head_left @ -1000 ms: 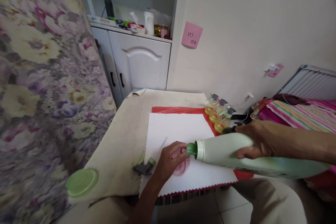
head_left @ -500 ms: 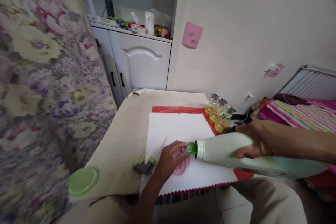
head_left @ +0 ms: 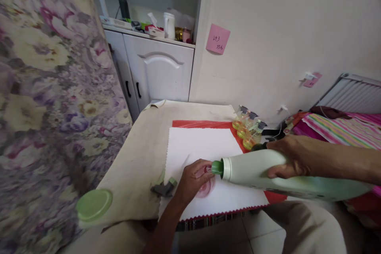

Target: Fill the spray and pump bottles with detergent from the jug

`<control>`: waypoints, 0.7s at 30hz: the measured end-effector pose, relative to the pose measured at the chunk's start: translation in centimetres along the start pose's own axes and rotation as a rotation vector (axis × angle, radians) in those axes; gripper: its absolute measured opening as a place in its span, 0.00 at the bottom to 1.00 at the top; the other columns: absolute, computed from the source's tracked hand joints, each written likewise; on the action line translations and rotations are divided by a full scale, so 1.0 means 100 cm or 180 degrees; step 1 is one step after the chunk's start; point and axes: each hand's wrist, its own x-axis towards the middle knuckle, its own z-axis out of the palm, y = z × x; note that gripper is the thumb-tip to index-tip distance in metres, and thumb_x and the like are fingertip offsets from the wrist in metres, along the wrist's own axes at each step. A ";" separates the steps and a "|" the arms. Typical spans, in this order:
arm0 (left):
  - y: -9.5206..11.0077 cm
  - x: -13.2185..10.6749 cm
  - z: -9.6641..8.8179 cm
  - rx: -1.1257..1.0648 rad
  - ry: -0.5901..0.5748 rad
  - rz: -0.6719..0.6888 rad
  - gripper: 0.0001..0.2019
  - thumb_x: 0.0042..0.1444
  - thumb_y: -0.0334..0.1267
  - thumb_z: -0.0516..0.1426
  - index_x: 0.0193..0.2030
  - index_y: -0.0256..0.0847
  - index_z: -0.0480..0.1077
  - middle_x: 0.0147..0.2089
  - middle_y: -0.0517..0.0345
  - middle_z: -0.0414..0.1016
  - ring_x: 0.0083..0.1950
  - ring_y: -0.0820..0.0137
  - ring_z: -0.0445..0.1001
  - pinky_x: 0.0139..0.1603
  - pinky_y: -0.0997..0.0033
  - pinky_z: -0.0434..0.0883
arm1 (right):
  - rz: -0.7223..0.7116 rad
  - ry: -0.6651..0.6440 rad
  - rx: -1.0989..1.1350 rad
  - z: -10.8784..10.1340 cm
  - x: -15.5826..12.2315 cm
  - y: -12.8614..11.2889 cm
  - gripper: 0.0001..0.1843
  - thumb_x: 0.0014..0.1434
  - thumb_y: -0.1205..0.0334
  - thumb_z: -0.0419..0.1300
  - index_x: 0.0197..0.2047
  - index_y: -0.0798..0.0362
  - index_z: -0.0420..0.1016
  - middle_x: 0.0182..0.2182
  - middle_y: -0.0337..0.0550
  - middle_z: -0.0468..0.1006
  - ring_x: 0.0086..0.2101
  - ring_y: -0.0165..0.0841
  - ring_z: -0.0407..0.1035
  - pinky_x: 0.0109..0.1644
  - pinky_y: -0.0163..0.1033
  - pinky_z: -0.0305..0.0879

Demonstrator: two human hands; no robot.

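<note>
Pink bottle on white sheet near the table's front edge, mostly hidden by left hand, fingers clamped round its neck. Right hand clamped on tipped jug over front right corner; far-side fingers hidden, print blurred. Spout at bottle's mouth; contact unclear. Sprayer by sheet's left edge, blurry. Lid at table's front left corner. Wall note: "243", second line hard to read.

Table — red sheet, sprayer top, seemingly green lid.
</note>
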 end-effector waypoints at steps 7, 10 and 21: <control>-0.001 0.000 0.001 -0.0040 0.0008 -0.0006 0.10 0.56 0.41 0.62 0.43 0.41 0.76 0.42 0.54 0.78 0.46 0.64 0.75 0.49 0.68 0.68 | -0.0016 0.0018 -0.0023 0.001 -0.001 0.000 0.27 0.56 0.34 0.56 0.32 0.52 0.71 0.25 0.42 0.76 0.23 0.31 0.68 0.24 0.33 0.54; -0.003 0.000 0.001 -0.0070 0.0002 -0.0015 0.10 0.56 0.41 0.62 0.43 0.41 0.76 0.42 0.53 0.78 0.46 0.64 0.75 0.49 0.69 0.68 | -0.0014 -0.0026 -0.0011 0.001 0.001 0.000 0.27 0.56 0.34 0.55 0.32 0.52 0.71 0.26 0.43 0.77 0.24 0.31 0.69 0.24 0.33 0.55; 0.000 0.000 0.000 -0.0041 -0.0011 -0.0015 0.10 0.56 0.41 0.61 0.43 0.41 0.76 0.42 0.54 0.78 0.45 0.65 0.75 0.49 0.69 0.68 | 0.0012 -0.0009 -0.0042 0.000 0.000 0.000 0.28 0.55 0.33 0.55 0.32 0.52 0.70 0.25 0.42 0.76 0.23 0.31 0.68 0.23 0.33 0.54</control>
